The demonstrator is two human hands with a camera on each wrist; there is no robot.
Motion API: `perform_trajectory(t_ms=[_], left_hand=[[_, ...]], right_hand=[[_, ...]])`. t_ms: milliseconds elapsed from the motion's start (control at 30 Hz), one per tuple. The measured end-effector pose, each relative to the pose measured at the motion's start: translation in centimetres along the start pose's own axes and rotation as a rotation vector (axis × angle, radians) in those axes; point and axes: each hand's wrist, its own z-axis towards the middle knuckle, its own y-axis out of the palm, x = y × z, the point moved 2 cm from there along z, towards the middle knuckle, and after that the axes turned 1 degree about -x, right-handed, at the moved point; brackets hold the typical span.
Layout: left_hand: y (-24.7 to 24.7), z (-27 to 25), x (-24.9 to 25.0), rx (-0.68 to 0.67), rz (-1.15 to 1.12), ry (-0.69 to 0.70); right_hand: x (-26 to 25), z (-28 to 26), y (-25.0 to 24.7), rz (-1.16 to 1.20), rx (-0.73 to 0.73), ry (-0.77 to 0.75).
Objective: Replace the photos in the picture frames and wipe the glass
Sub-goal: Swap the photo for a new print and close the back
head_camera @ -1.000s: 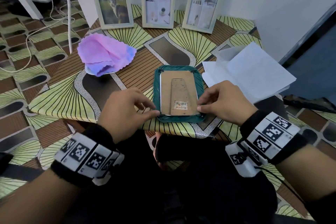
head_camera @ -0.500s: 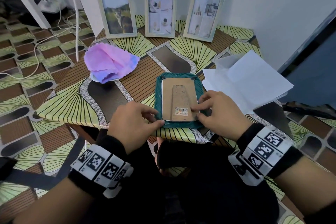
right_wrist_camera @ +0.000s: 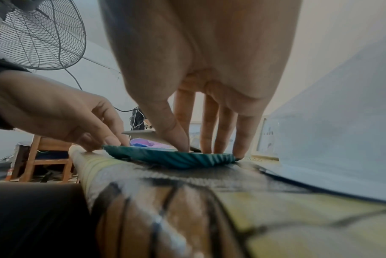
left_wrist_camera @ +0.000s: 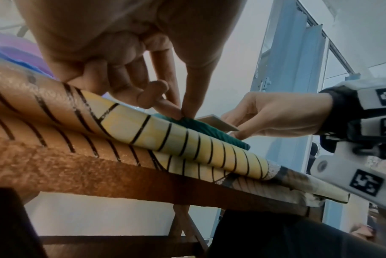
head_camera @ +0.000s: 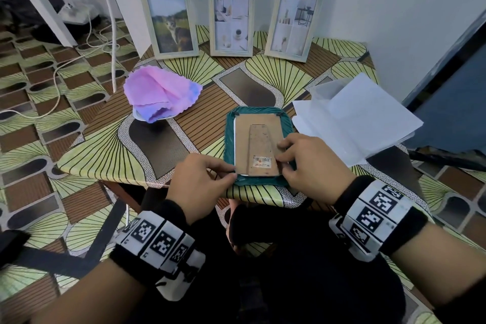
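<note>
Backing board [head_camera: 259,139] sits between both grips: right hand [head_camera: 313,168] pinches its edge, left hand [head_camera: 200,181] seemingly its corner.

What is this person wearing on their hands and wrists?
No gloves: the left hand and right hand are bare. The left wristband and right wristband are wide black fabric, and each carries a row of white blocks printed with black square code markers. A white plastic housing with another marker sits under the right wrist. The forearms show no sleeves.
</note>
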Motion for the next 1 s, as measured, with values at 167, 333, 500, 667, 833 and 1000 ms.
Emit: perform_trajectory(t_ms=[167, 333, 500, 667, 833, 1000], left_hand=[[0.1, -0.4, 0.1, 0.026, 0.017, 0.044], [-0.7, 0.7, 0.5, -0.08, 0.076, 0.014], [-1.2, 1.9, 1.4, -0.182, 0.214, 0.063], [-1.6, 2.6, 2.2, -0.272, 0.316, 0.096], [-2.6, 4.8, 4.2, -0.265, 0.324, 0.289], [-2.2, 7.0, 4.8, -0.498, 0.566, 0.309]], right_hand=[[-0.2, 0.0, -0.2, 0.011, 0.009, 0.014], [-0.2, 0.0, -0.6, 0.033, 0.012, 0.011], [-0.2, 0.1, -0.7, 0.044, 0.013, 0.009], [-0.1, 0.1, -0.7, 0.054, 0.009, 0.009], [0.8, 0.1, -1.0, 0.217, 0.007, 0.055], [1.8, -0.6, -1.6, 0.391, 0.199, 0.175]])
